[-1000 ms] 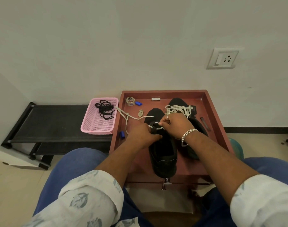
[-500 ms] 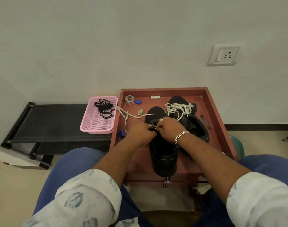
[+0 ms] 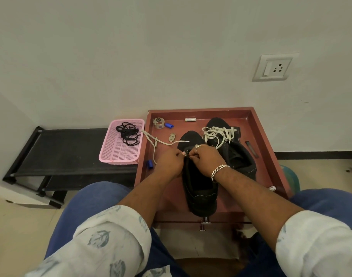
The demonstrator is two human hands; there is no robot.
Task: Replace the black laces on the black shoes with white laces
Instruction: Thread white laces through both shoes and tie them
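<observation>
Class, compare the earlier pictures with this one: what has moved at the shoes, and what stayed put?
The right hand slid left to meet the left hand over the near shoe; both pinch the white lace there. Far shoe, pink basket and tray unchanged.

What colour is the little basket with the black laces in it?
Pink. The basket shows clearly in the head view, on the black bench.
</observation>
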